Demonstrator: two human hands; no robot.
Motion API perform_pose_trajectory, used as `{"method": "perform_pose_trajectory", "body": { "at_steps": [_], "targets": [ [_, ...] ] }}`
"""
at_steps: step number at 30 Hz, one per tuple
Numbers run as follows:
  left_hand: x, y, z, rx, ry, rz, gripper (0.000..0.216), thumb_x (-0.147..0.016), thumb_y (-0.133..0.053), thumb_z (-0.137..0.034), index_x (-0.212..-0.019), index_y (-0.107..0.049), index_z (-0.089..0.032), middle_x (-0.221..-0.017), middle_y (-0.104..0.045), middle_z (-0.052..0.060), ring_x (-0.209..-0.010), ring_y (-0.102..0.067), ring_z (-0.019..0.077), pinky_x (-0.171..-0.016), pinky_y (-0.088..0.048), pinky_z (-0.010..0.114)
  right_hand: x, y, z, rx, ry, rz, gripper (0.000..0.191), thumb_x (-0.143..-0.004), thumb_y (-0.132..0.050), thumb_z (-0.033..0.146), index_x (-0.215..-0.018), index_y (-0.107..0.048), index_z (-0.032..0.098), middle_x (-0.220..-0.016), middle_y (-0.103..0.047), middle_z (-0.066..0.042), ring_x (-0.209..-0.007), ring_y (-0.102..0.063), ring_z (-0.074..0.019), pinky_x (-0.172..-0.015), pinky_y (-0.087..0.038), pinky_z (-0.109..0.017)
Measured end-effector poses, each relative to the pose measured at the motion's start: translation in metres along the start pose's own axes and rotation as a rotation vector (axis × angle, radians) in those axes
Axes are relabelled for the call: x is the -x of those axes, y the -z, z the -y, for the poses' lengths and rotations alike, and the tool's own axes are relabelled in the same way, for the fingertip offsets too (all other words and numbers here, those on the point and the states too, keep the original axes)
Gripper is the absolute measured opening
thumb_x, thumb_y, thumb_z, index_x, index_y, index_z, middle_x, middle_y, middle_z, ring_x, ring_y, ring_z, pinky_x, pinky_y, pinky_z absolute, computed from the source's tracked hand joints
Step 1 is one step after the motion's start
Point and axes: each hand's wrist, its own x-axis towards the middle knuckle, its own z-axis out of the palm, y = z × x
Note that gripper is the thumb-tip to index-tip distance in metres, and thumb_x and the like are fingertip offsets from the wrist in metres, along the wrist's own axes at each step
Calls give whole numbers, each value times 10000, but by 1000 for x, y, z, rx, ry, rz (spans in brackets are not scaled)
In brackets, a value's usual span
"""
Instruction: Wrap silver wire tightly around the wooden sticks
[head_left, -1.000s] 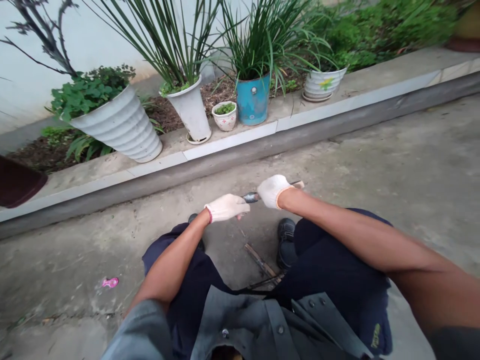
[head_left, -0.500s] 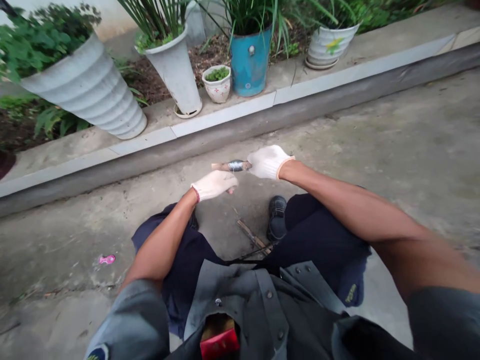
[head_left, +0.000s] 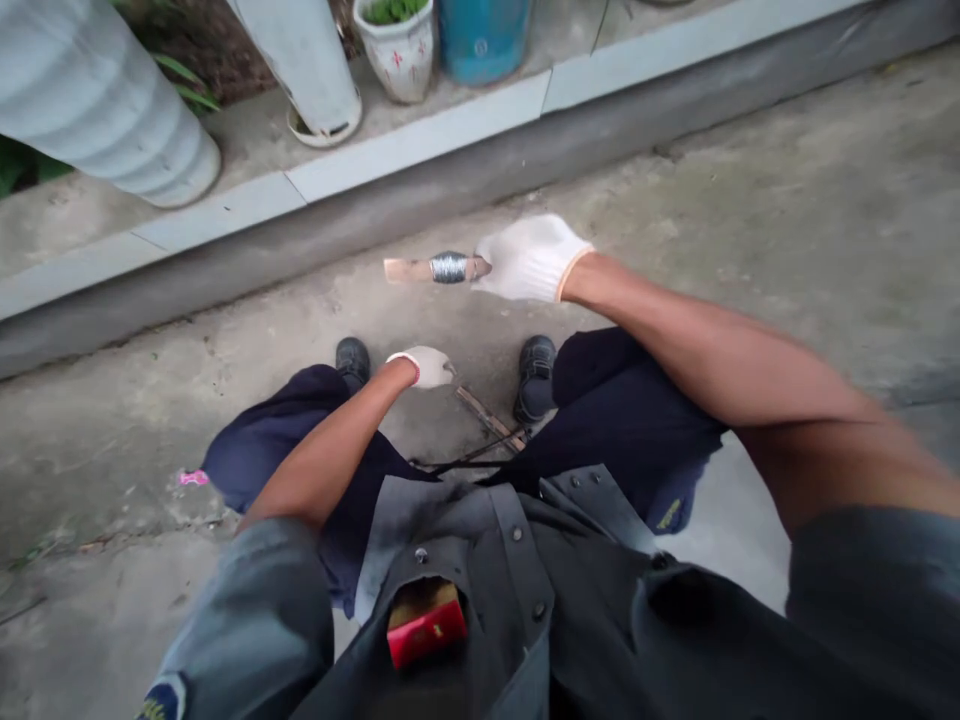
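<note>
A pink scrap (head_left: 193, 478) lies on the concrete floor (head_left: 787, 200) at far left, near the left knee. Up on the ledge (head_left: 225, 210) along the floor's far edge stand a ribbed white pot (head_left: 90, 100), a tall white pot (head_left: 300, 50), a small patterned pot (head_left: 397, 50) and a blue pot (head_left: 484, 40).

The gloved left hand (head_left: 427, 366) hangs low between the two black shoes (head_left: 535, 375), fingers curled loosely, its grip on nothing that can be seen; thin sticks (head_left: 487, 420) lie on the floor just right of it.

Above, well apart, the gloved right hand (head_left: 529, 260) has its grip closed around one end of a wooden stick (head_left: 409, 270), which juts leftward in the air, with a grey wire wrap (head_left: 448, 267) round its middle.
</note>
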Motion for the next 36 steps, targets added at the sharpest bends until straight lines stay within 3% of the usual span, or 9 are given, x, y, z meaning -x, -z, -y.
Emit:
{"method": "perform_pose_trajectory", "body": {
  "at_steps": [4, 6, 8, 12, 17, 21, 27, 32, 36],
  "targets": [
    [-70, -73, -10, 4, 14, 41, 565, -839, -669, -303, -1384, -601, -172, -1411, -583, 189, -1189, -588, 287, -993, -425, 335, 4, -1, -6, -2, -10, -27, 520, -933, -488, 534, -1044, -723, 84, -1005, -716, -220, -972, -654, -308, -821, -427, -407],
    [-93, -101, -15, -8, 10, 41, 659, -820, -681, -224, -1457, -522, -166, -1516, -456, 224, -1260, -543, 320, -1019, -416, 378, 6, -1, -7, -2, -4, -28, 497, -925, -508, 537, -1046, -719, 104, -1020, -718, -201, -995, -652, -320, -848, -424, -427],
    [-108, -123, -19, -20, 5, 54, 661, -811, -688, -183, -1452, -525, -175, -1518, -433, 233, -1270, -536, 341, -1023, -414, 408, 8, -1, -7, 14, -4, -23, 484, -919, -522, 550, -1050, -715, 127, -1014, -721, -176, -1002, -653, -328, -853, -424, -437],
    [-125, -158, -24, -34, 20, 76, 400, -917, -569, -184, -1300, -648, -101, -1338, -569, 260, -1226, -560, 358, -1025, -380, 474, 16, 1, -7, 69, -27, 22, 522, -936, -474, 612, -1041, -703, 155, -985, -721, -137, -1019, -662, -334, -838, -425, -423],
    [-134, -179, -19, -51, 48, 100, 339, -927, -525, -129, -1201, -686, -10, -1243, -634, 287, -1209, -548, 357, -1003, -343, 488, 27, 2, -5, 113, -22, -27, 538, -926, -369, 630, -1040, -716, 235, -893, -724, -99, -965, -684, -291, -790, -482, -379],
    [-131, -161, 13, -61, 102, 67, 341, -945, -537, -162, -1198, -677, 18, -1247, -634, 302, -1232, -527, 349, -1026, -305, 488, 26, 0, -5, 79, -49, -52, 457, -870, -396, 659, -1033, -707, 367, -838, -732, -54, -982, -670, -263, -813, -495, -348],
    [-111, -93, 81, -76, 266, -75, 430, -1030, -480, -266, -1230, -597, 97, -1315, -579, 325, -1312, -436, 375, -1083, -261, 530, 11, 12, -7, 32, -39, -165, 498, -866, -422, 709, -1005, -690, 314, -864, -724, -119, -869, -667, -307, -732, -497, -404],
    [-80, -42, 103, -2, 404, -147, 367, -997, -542, -218, -1251, -583, 44, -1277, -625, 253, -1265, -491, 333, -1081, -329, 514, 7, 29, -3, -31, 4, -233, 462, -928, -395, 677, -931, -638, 283, -857, -698, -133, -778, -638, -283, -639, -420, -367],
    [-53, 26, 115, 129, 334, -140, 378, -902, -658, -183, -1190, -617, 59, -1190, -684, 219, -1206, -535, 275, -1096, -363, 430, -2, 29, -2, -63, 44, -253, 481, -925, -437, 699, -887, -601, 248, -811, -673, -146, -715, -607, -243, -589, -321, -343]
  ]
}}
